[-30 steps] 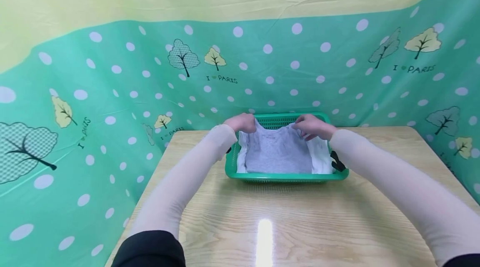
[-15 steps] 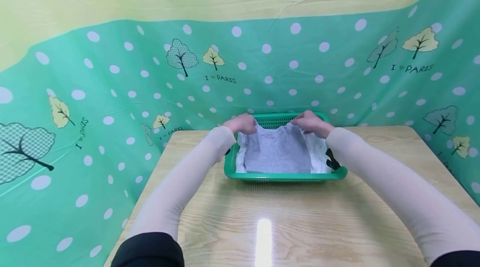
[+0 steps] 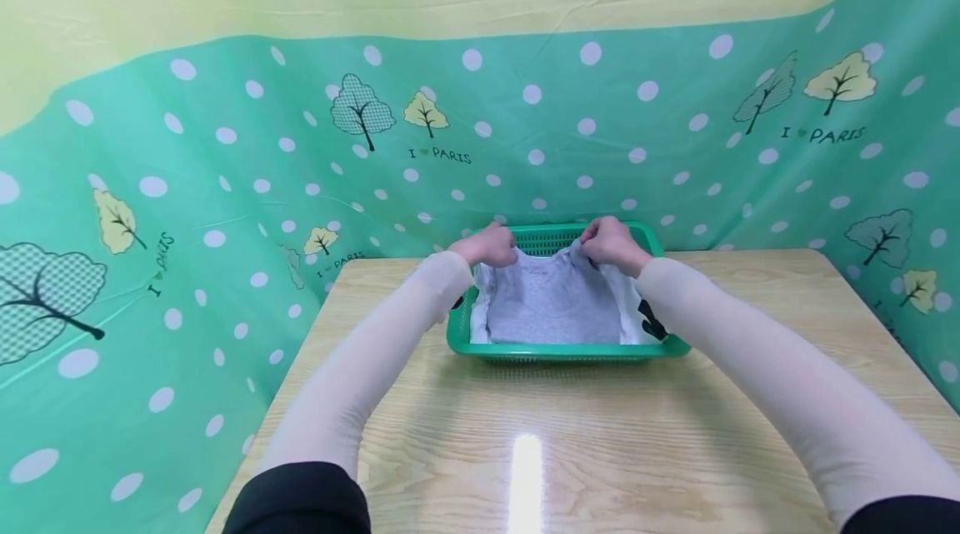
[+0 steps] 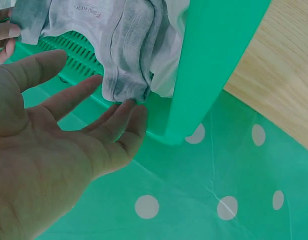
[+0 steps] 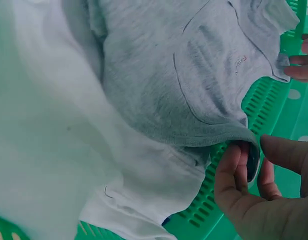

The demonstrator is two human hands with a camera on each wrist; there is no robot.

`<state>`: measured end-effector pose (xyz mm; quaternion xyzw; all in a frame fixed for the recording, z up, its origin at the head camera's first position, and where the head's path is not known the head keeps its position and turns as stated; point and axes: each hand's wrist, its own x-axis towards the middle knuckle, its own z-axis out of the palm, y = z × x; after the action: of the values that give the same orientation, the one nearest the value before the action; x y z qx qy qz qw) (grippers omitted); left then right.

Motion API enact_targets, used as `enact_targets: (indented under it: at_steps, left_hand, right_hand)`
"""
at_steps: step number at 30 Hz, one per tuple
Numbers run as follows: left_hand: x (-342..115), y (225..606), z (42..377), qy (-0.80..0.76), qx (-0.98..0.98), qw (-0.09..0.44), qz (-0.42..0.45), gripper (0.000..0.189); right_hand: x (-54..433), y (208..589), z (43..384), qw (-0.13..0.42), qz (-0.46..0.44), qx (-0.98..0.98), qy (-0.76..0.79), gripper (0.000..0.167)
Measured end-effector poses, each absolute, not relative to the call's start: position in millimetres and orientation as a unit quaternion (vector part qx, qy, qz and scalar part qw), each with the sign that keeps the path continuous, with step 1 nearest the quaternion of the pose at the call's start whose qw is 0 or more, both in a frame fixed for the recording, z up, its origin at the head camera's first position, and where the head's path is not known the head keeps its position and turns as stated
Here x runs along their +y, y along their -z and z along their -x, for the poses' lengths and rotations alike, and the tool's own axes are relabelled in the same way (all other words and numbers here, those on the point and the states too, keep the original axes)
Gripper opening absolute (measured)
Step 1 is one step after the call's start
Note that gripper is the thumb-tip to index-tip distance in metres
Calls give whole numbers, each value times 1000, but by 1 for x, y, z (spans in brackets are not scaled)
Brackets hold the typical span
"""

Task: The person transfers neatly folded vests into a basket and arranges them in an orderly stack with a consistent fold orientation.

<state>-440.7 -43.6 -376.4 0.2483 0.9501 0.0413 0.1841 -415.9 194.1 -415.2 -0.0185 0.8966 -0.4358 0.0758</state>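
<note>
A grey shirt (image 3: 555, 301) with small print below its neckline lies spread over white clothing (image 3: 636, 313) in a green plastic basket (image 3: 570, 352). At the shirt's far left shoulder is my left hand (image 3: 491, 246). In the left wrist view its fingertips (image 4: 128, 107) touch the shoulder edge, while the thumb stands apart from the cloth. My right hand (image 3: 611, 244) pinches the other shoulder, with the cloth between thumb and fingers in the right wrist view. That shoulder is raised a little above the white clothing.
The basket stands near the far edge of a light wooden table (image 3: 600, 442), close against a green dotted curtain (image 3: 525, 126). A black clip-like piece (image 3: 651, 321) shows at the basket's right side, partly behind my right sleeve.
My right hand has moved slightly left and up, now gripping the shirt's right shoulder and drawing it inward. The left hand has hardly moved.
</note>
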Motion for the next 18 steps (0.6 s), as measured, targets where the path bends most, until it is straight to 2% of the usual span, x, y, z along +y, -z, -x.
enact_targets:
  at_steps: [7, 13, 18]
  left_hand:
    - [-41, 381, 446, -20, 955, 206, -212, 38]
    - [-42, 380, 444, -33, 955, 203, -213, 38]
    - [-43, 377, 443, -38, 950, 198, -237, 41]
  right_hand:
    - [193, 416, 421, 63, 45, 914, 399, 19]
    - [198, 417, 427, 42, 104, 933, 341, 33]
    - [200, 416, 428, 20, 191, 962, 195, 32]
